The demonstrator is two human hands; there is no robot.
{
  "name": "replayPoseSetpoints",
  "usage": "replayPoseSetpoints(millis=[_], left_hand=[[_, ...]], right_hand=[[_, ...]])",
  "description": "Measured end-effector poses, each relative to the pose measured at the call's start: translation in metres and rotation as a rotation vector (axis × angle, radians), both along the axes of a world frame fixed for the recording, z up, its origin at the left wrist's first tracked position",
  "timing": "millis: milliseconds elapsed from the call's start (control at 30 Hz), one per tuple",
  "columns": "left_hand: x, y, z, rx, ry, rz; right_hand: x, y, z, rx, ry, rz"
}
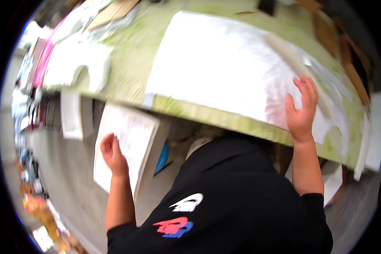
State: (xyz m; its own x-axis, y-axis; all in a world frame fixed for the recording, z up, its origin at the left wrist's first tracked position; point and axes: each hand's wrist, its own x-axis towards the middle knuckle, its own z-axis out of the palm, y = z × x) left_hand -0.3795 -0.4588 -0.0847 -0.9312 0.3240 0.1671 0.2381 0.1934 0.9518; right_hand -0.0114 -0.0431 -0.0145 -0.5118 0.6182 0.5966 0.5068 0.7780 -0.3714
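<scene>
My right hand [302, 111] hovers at the right part of a large white sheet [207, 59], its thumb and fingers apart and nothing in its grasp. The sheet lies on a pale green table [131, 63] and reaches its front edge. Just beyond that hand, a long narrow beige strip or tube [292, 57] slants across the sheet's right side; blur hides its kind. My left hand [113, 155] is off the table, in front of a white-topped box or stack [125, 131] standing lower down. Its fingers are loosely bent, blurred, and no held object shows.
Cut white pieces with a curved notch [99, 63] lie at the table's left. Cardboard [112, 15] rests behind them, and brown boxes [347, 55] stand at the far right. A white open box [72, 114] sits below the left edge. Colourful clutter [38, 203] lines the left side.
</scene>
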Motion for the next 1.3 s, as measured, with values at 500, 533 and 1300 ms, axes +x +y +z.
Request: replayPoseSetpoints(millis=[500,533,1300], left_hand=[[0.171,0.308,0.099,0.026,0.436,-1.277],[0.186,0.315,0.096,0.091,0.392,-1.305],[0.076,0.005,0.031,-1.128,0.131,-0.342]], right_hand=[[0.112,-0.018,0.028,-0.802,-0.192,-0.207],[0.108,-0.021,0.020,-0.791,-0.166,-0.192],[0.113,-0.023,-0.018,-0.864,0.182,-0.184]])
